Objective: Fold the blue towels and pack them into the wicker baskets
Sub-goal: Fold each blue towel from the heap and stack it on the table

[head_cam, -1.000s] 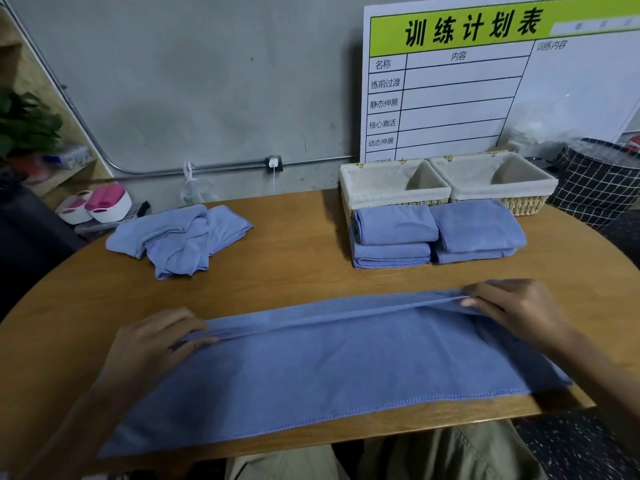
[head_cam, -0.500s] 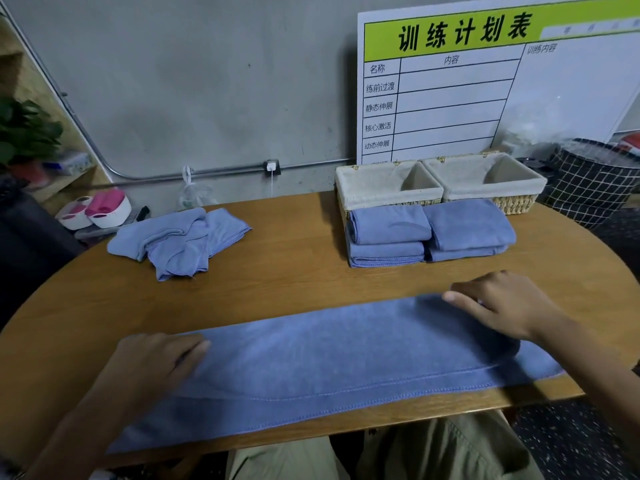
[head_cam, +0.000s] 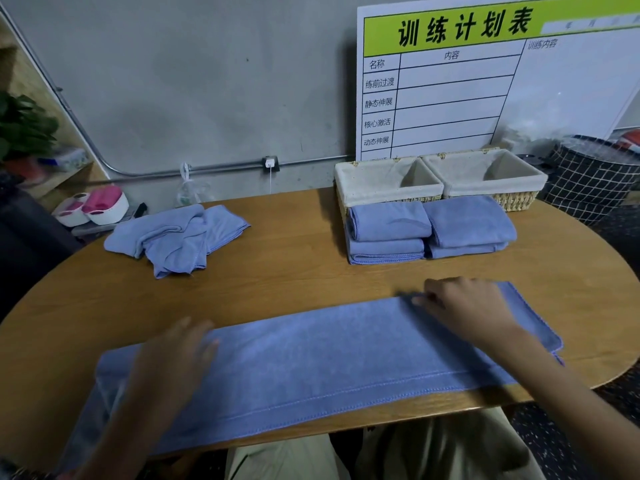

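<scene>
Wooden counter with rounded ends. White board with green header and ruled table, leaning on grey wall. Black checked bin at far right. Pink-and-white tubs at left, green plant above. Wall socket on metal conduit.

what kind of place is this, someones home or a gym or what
Probably a gym or fitness studio back room, not a home: a training-plan board leans on a bare concrete wall, and identical blue towels are stacked beside wicker baskets.
</scene>
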